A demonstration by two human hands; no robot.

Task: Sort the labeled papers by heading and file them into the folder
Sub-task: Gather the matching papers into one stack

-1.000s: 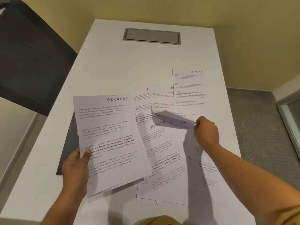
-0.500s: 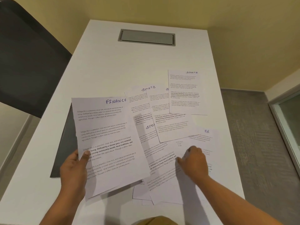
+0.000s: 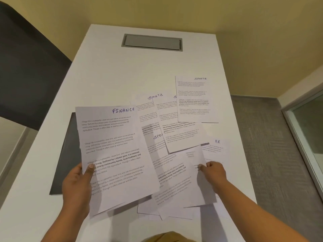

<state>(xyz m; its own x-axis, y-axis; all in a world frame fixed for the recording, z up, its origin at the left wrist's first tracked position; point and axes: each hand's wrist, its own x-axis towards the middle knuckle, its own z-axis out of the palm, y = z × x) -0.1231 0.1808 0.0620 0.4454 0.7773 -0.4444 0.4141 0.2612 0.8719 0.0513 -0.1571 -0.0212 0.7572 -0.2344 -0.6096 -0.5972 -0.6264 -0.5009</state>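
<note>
Your right grip pinches a loose sheet just right of the Finance stack, which your left grip holds above the folder.

The right hand has pulled back toward the person and now pinches one sheet, lifting it off the HR paper.

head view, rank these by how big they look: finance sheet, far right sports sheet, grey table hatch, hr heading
1. FINANCE sheet, held nearer the camera, so true size unsure
2. far right SPORTS sheet
3. grey hatch
4. HR heading
</note>
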